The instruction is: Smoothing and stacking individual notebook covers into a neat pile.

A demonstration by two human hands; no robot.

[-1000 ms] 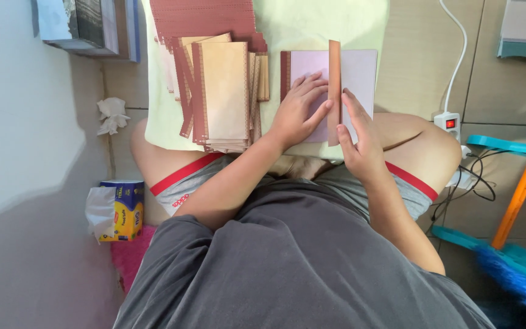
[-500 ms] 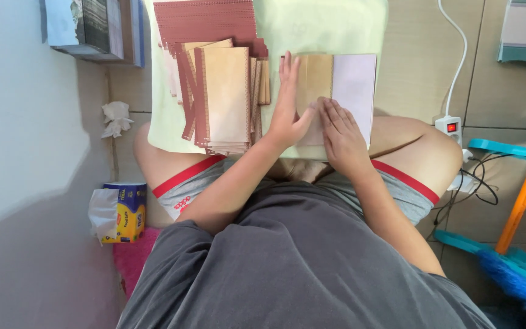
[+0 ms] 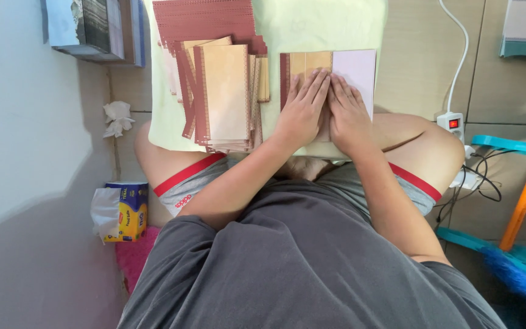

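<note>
Torso: grey cotton T-shirt (image 3: 299, 268) filling the bottom edge, legs crossed in grey shorts with red hems (image 3: 187, 183).
Left hand (image 3: 301, 113): flat, palm down, fingers straight and together, pressing on the folded tan-and-white paper card with a dark red edge strip (image 3: 360, 70); nothing clasped, no curl to the fingers.
Right hand (image 3: 348, 116): flat too, pressed down on the same card, just beside the left hand, thumbs touching or nearly so; cannot tell which.
Card position: lying on the pale yellow-green cloth-covered lap board (image 3: 312, 27), over the right knee, white half toward the board's right edge.
Left neighbour: fanned stack of tan cards with red patterned borders (image 3: 226, 91), just beside the left hand, a narrow gap of cloth between stack and pressed card.
Far: pile of dark red ribbed sheets (image 3: 205, 21) behind the stack, reaching the top edge.
Open room: bare cloth beyond the pressed card, up to the frame's top.
Left floor: crumpled white tissue (image 3: 118, 117), yellow-and-blue tissue box (image 3: 126, 211) against the wall.
Right floor: white power strip with a red switch (image 3: 452, 123), orange-handled blue broom (image 3: 522, 244).
</note>
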